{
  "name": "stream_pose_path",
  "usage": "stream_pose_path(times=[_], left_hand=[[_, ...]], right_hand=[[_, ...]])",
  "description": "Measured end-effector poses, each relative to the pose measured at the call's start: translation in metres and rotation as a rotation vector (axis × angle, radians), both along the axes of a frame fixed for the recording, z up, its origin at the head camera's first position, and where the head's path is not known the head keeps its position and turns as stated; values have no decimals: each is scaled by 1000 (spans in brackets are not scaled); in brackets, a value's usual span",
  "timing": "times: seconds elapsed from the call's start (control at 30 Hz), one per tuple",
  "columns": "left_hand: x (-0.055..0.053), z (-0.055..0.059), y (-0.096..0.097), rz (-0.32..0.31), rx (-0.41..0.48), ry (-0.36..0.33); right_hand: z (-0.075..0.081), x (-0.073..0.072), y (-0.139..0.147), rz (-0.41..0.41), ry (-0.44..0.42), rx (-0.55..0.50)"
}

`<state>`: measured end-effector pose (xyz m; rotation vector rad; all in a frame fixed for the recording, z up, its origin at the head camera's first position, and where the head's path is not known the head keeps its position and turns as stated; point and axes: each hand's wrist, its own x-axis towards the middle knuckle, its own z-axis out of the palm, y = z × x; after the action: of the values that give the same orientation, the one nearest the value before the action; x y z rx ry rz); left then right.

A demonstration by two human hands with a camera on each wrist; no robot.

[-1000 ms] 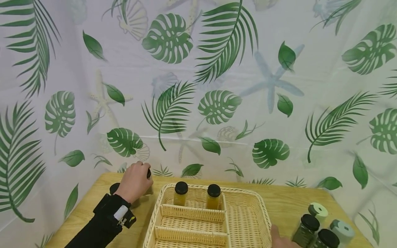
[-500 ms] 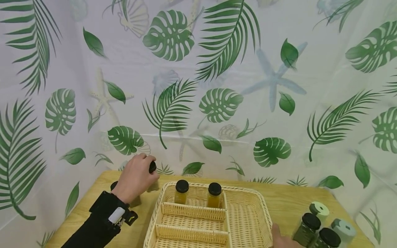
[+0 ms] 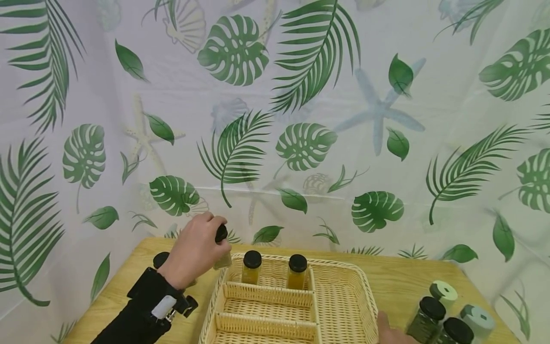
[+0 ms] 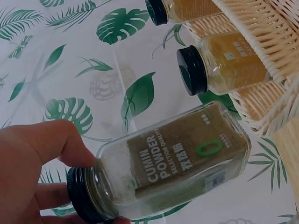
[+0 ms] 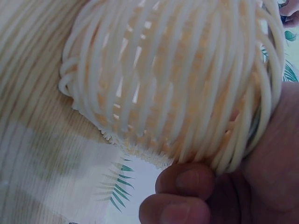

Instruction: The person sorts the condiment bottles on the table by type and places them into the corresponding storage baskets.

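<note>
My left hand [image 3: 195,251] pinches a glass jar by its black lid, over the left rim of the wicker basket [image 3: 266,310]. Tilted in the left wrist view, this cumin powder jar [image 4: 182,158] shows its printed label and brown powder. Two black-lidded jars of yellow powder, a left one [image 3: 251,268] and a right one [image 3: 296,272], stand in the basket's back compartment. At the basket's right side, my right hand [image 3: 393,332] is partly cut off by the head view's lower edge. In the right wrist view its fingers [image 5: 187,182] curl round the woven wall.
Behind my left wrist stands another black-lidded jar [image 3: 161,259], mostly hidden. On the right of the wooden table [image 3: 391,274] are dark-filled jars [image 3: 425,320] with black lids, beside a pale green-topped container [image 3: 443,292] and a grey-green one [image 3: 478,321]. A leaf-print cloth [image 3: 318,215] hangs behind.
My left hand has moved right with the cumin powder jar, from the table left of the basket to its left rim. My right hand keeps its place on the basket.
</note>
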<state>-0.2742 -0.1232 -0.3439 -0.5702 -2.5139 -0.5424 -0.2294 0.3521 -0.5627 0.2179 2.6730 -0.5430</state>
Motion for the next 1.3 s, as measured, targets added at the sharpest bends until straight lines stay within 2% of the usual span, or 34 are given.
stream_pose_path(times=[0.2,0.53,0.8,1.0,1.13,1.3], left_hand=[[5,2,7,-8,-15,-8],[16,2,21,-46,-38,-17],[21,2,35,-95,-44,-44],[26,1,46,-110,-70,-53],[29,0,53,-135,-83,-60],[31,-3,61,-174,-103,-77]], right_hand=[[4,4,1,13,19,-86],[-1,2,5,16,19,-102],[-2,1,10,37,14,-166],[22,14,-5,44,17,-195],[39,23,-15,79,21,-203],[51,28,-25,75,32,-122]])
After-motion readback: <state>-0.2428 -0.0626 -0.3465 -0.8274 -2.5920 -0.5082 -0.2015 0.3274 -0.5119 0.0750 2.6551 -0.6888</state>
